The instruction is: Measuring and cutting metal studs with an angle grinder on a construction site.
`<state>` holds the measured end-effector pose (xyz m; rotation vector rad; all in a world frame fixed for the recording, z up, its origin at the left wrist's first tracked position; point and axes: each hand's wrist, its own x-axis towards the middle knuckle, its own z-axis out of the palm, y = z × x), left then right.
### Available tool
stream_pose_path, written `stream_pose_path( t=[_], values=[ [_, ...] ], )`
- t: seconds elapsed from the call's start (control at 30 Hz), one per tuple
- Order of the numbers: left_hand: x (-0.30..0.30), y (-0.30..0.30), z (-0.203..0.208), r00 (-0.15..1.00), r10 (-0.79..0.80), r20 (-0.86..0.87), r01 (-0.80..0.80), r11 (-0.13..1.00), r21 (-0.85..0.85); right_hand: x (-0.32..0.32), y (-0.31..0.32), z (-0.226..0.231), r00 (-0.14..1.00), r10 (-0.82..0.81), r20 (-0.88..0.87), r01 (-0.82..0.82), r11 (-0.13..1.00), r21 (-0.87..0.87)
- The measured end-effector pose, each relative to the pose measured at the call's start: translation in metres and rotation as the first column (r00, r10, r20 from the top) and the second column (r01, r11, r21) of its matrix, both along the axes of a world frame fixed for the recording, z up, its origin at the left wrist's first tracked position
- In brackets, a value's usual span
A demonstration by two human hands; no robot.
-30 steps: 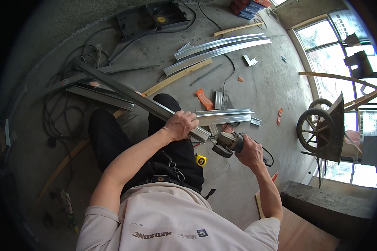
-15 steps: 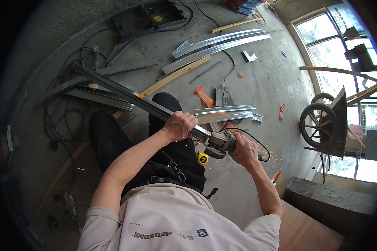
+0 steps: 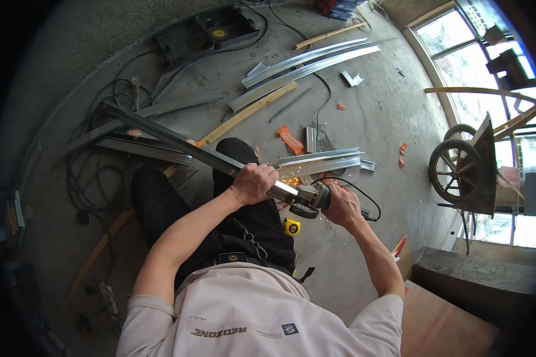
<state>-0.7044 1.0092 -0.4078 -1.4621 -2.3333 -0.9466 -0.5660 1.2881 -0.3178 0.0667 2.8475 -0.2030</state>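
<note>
My left hand (image 3: 255, 182) is closed round a long metal channel (image 3: 202, 156), which slants from the far left across my thigh. In my right hand (image 3: 340, 205) is an angle grinder (image 3: 309, 197), gripped by its body. Its head meets the near end of the channel just right of my left hand, and orange sparks (image 3: 292, 181) fly there. The exact contact of disc and metal is hard to make out. A black cord runs from the grinder's rear. Below it a yellow tape measure (image 3: 292, 227) sits beside my thigh.
Short channel pieces (image 3: 321, 160) and an orange wrapper (image 3: 290, 140) lie just beyond the grinder. Farther off are longer channels (image 3: 309, 68), a wooden strip (image 3: 247, 113) and an open black tool case (image 3: 205, 35). Cables (image 3: 95, 178) coil at left; a wheelbarrow (image 3: 464, 166) stands at right.
Sparks now burst brightly on the far side of the grinder head; earlier they scattered to the right. The grinder has shifted slightly, and both hands keep their grips.
</note>
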Motion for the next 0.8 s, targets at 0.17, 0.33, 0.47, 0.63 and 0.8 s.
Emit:
stream_pose_path(
  t=[0.17,0.33,0.47,0.63,0.8],
  values=[
    [0.0,0.0,-0.001,1.0,0.007,-0.002,-0.007,1.0,-0.024,-0.002,-0.001,-0.002,1.0,-0.011,0.019,0.01,1.0,0.02],
    [-0.001,0.001,0.001,1.0,-0.001,-0.017,0.0,1.0,-0.016,-0.003,0.002,-0.008,0.999,-0.018,0.043,0.017,0.999,0.041],
    [-0.006,0.002,0.004,0.999,-0.011,-0.051,0.009,0.999,-0.041,-0.005,0.014,-0.008,0.999,-0.003,0.036,0.002,0.999,0.048],
    [-0.011,0.013,-0.017,0.989,-0.002,-0.145,-0.011,0.996,-0.09,0.022,0.027,-0.002,0.966,-0.237,0.104,0.23,0.97,0.074],
    [-0.028,0.061,-0.039,0.991,-0.122,-0.054,0.081,0.87,-0.486,0.082,0.032,-0.001,0.861,-0.503,0.077,0.506,0.863,-0.008]
  ],
)
